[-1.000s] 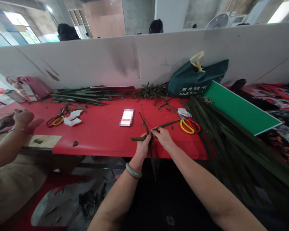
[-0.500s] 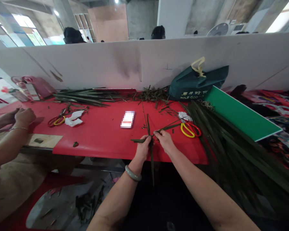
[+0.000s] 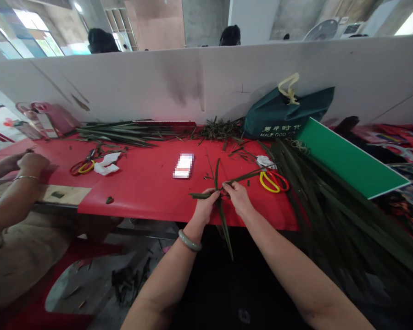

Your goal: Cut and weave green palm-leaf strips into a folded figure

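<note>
Green leaf strips (image 3: 224, 224) cross between my two hands near the front edge of the red table. My left hand (image 3: 206, 205) is closed on them where they meet, a bracelet at its wrist. With finger and thumb, my right hand (image 3: 237, 196) pinches a strip at the crossing. One strip end points up, one left, one right, and one hangs down past the table edge. Scissors (image 3: 274, 181) with yellow and red handles lie to the right of my right hand. How the strips interlace at my fingertips is too small to tell.
A phone with a blurred screen (image 3: 183, 166) lies ahead on the red tabletop (image 3: 147, 178). Long leaves (image 3: 333, 206) and a green board (image 3: 351, 160) fill the right side. A dark bag (image 3: 271, 119) leans on the partition. At left, a co-worker's hands (image 3: 32, 165) rest near other scissors (image 3: 86, 165).
The hanging strip end has swung slightly right, and the upright end now leans right. Both my hands stay at the crossing. The whole view has shifted a little with my head.
</note>
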Demonstrator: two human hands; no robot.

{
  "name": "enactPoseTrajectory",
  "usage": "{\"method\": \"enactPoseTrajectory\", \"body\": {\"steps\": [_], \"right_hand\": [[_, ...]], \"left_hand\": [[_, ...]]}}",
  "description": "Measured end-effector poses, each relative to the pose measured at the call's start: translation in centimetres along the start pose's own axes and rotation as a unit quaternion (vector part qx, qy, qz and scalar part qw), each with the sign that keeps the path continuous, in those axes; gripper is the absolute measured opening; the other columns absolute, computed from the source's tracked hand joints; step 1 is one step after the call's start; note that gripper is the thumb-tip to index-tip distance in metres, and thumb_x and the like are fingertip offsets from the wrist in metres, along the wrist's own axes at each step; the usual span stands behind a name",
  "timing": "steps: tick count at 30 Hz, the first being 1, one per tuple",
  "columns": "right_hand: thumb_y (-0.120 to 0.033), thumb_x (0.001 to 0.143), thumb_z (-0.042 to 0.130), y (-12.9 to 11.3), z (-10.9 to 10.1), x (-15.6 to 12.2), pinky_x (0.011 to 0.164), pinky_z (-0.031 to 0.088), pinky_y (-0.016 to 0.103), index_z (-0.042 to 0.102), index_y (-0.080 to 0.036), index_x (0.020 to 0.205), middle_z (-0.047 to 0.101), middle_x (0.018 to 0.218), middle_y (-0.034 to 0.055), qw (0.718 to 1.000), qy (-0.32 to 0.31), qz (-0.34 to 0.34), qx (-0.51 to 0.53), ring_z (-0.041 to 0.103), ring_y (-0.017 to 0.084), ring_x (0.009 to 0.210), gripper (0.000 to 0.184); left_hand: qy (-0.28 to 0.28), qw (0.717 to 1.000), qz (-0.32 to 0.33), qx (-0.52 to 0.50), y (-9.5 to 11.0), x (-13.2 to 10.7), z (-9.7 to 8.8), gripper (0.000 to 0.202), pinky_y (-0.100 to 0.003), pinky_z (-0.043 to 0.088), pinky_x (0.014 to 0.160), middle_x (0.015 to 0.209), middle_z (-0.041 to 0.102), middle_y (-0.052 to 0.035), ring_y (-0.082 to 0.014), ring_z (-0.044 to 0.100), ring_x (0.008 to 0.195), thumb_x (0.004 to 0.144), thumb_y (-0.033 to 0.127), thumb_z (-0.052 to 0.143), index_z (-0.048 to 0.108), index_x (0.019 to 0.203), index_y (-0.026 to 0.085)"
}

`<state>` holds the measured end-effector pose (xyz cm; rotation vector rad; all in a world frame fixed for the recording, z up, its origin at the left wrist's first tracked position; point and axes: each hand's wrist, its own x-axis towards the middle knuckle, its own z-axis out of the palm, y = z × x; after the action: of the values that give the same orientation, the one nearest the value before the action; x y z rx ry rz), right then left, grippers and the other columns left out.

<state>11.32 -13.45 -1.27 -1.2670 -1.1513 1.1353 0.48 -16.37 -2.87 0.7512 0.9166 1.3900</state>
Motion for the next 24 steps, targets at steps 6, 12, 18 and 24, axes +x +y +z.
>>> {"method": "enactPoseTrajectory", "body": {"steps": [6, 12, 18, 24], "right_hand": [[-0.041, 0.06, 0.059, -0.2, 0.0, 0.0, 0.045, 0.035, 0.023, 0.054, -0.016, 0.067, 0.051, 0.05, -0.0038, 0.999, 0.012, 0.035, 0.025, 0.047, 0.011, 0.047, 0.026], [-0.042, 0.062, 0.058, -0.5, -0.2, -0.7, 0.047, 0.037, 0.023, 0.055, -0.016, 0.068, 0.053, 0.05, -0.0036, 0.997, -0.067, 0.037, 0.027, 0.048, 0.01, 0.047, 0.027], [-0.038, 0.062, 0.058, 0.2, -0.2, -0.6, 0.053, 0.041, 0.023, 0.06, -0.015, 0.074, 0.06, 0.063, 0.0001, 0.998, -0.065, 0.014, 0.01, 0.052, 0.012, 0.058, 0.025], [-0.038, 0.06, 0.06, 0.5, -0.1, -0.5, 0.045, 0.037, 0.022, 0.056, -0.016, 0.063, 0.053, 0.05, -0.003, 0.995, -0.075, 0.05, 0.05, 0.046, 0.01, 0.045, 0.022]], "left_hand": [[-0.005, 1.0, -0.002, 0.03, -0.1, 0.1, 0.0, 0.022, -0.022, 0.04, 0.054, 0.061, 0.057, 0.0012, -0.0084, 0.052, 0.052, 0.062, 0.031, 0.062, 0.056, 0.074, 0.014], [-0.001, 1.0, -0.001, 0.019, 0.1, -0.1, 0.2, 0.021, -0.024, 0.042, 0.059, 0.064, 0.058, 0.0006, -0.0092, 0.053, 0.056, 0.064, 0.031, 0.061, 0.056, 0.075, 0.015], [-0.005, 0.999, 0.021, 0.04, -0.1, 0.0, 0.3, 0.024, -0.026, 0.043, 0.069, 0.074, 0.061, -0.0017, -0.0106, 0.056, 0.068, 0.061, 0.027, 0.063, 0.059, 0.081, 0.014], [-0.019, 0.999, 0.012, 0.031, -0.1, 0.2, 0.2, 0.019, -0.026, 0.044, 0.064, 0.065, 0.058, 0.0011, -0.0098, 0.055, 0.06, 0.06, 0.025, 0.064, 0.056, 0.074, 0.014]]}}
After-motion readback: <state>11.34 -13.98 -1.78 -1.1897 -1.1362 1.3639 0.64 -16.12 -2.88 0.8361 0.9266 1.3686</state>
